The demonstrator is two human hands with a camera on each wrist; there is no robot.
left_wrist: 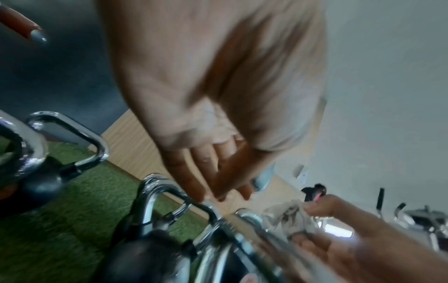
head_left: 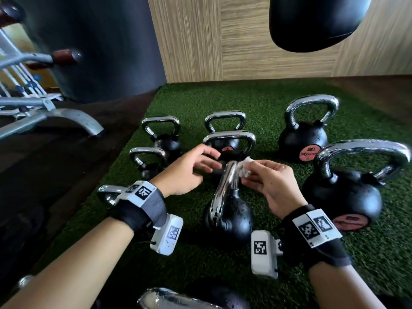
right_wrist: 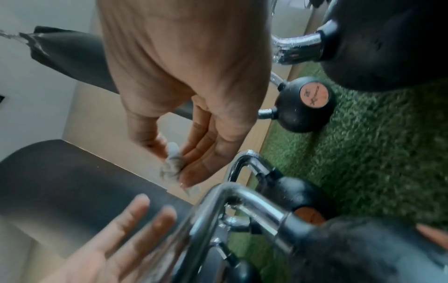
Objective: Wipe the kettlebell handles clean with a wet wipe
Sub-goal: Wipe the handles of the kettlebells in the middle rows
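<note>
- black round kettlebell with a shiny chrome loop handle (head_left: 225, 210) sits upright on the green turf, handle edge-on to the head camera; six or so similar ones stand around it
- crumpled white wet wipe (head_left: 245, 167) bunched up, touching the handle's top on its right side

A kettlebell (head_left: 178, 298) is cut off below, apparently blurred.

Nine kettlebells (head_left: 229, 217), one wet wipe (head_left: 245, 168), two hands (head_left: 185, 172)
</note>
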